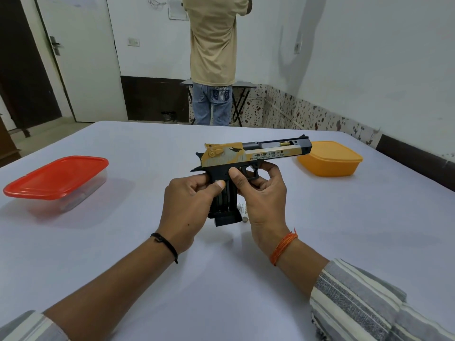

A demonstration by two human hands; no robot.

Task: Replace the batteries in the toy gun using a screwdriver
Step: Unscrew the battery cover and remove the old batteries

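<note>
A black and gold toy gun, marked "Desert Eagle", is held above the table with its barrel pointing right. My left hand grips the black handle, thumb laid across its open side, where dark battery slots show. My right hand holds the gun at the trigger guard, thumb against the frame. A white battery lies on the table just behind the handle, partly hidden by my right hand. No screwdriver is in view.
A clear box with a red lid stands on the white table at the left. An orange lidded box stands at the right, behind the barrel. A person stands beyond the table, back turned.
</note>
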